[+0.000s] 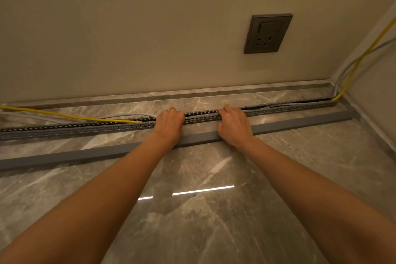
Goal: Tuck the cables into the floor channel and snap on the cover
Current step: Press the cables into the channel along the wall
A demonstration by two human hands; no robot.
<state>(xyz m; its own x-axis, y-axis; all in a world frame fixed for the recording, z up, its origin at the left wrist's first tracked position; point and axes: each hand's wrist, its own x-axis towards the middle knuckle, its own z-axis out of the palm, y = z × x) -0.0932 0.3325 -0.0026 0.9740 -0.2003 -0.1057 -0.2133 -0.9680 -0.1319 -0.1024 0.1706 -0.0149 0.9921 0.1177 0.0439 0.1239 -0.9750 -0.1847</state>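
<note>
Left hand (169, 123) and right hand (233, 126) hook fingers over the slotted grey plastic channel (64, 129). Mid-left, the thin yellow cable (64, 115) lies outside, so the long grey cover strip (85, 154) could pinch it.

Both arms outstretched, left hand (169, 124) and right hand (234, 126) side by side, knuckles up, fingers seemingly curled, tips hidden.

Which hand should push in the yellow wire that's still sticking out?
Probably the left hand: the yellow cable leaves the channel right beside it. The right hand sits farther along, where the cables already lie inside.
</note>
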